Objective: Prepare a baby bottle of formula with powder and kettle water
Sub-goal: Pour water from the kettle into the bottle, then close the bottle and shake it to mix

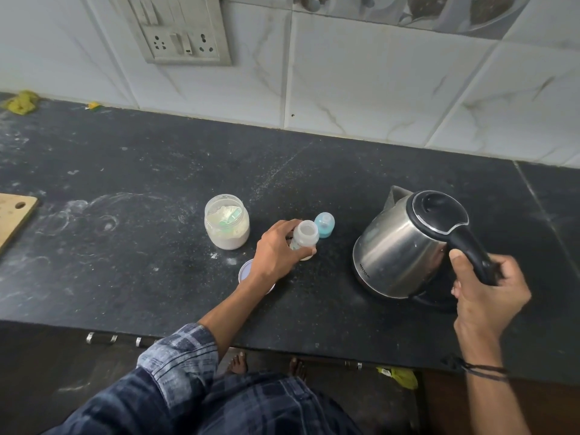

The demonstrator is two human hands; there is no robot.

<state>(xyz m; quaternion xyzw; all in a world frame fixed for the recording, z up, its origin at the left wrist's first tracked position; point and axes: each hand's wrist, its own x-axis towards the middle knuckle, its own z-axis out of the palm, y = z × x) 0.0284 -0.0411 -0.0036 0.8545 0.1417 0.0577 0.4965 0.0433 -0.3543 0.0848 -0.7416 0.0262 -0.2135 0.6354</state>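
White marbled wall tiles backed a dark stone tabletop (125,171) dusted with pale powder marks, and the task's things stood near its middle, well back from the front edge. The small translucent baby bottle (305,238) stood upright and uncapped, the left hand (277,255) wrapped round its lower body, fingers curled closed on it; its blue teat cap (324,225) sat just beside it toward the wall. Left of the bottle stood the open powder jar (227,226) with a green scoop lying in the powder, and the jar's lid (248,271) lay nearer the front edge, partly under the wrist. Toward the right end, the steel kettle (408,243) was tipped slightly off its black base (436,301), the right hand (485,293) closed round the black handle, thumb on top. The bottle looked light and easily knocked over, so steadying it low made sense; the kettle looked heavy if full, its metal wall possibly hot and slick, so the handle was the only sound place to hold, and a slow pour seemed wise given the narrow bottle mouth
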